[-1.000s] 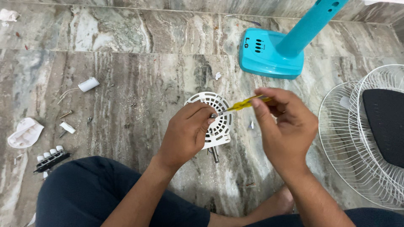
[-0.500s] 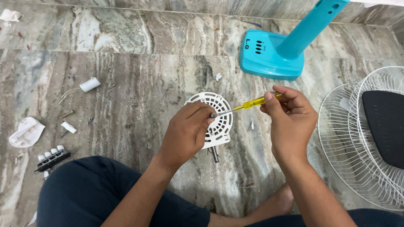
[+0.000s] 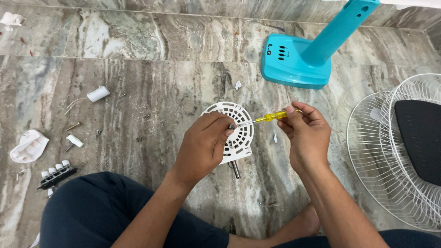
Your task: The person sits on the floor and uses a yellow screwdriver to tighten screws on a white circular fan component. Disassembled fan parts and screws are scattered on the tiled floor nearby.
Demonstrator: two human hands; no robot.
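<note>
A: Head view, centre frame?
B: Left hand (image 3: pixel 202 147) clamped on a white round vented fan cover (image 3: pixel 236 131), held over the marble floor (image 3: pixel 151 82). A metal shaft (image 3: pixel 235 169) sticks out below it.
A: Right?
B: Right hand (image 3: pixel 305 133) pinching a yellow-handled screwdriver (image 3: pixel 271 117), tip on the cover beside the left fingers.
A: Around?
B: Teal fan base (image 3: pixel 294 62) upper right, white wire grille (image 3: pixel 390 151) right edge, black switch block (image 3: pixel 55 174) and loose screws (image 3: pixel 73 126) at left.
</note>
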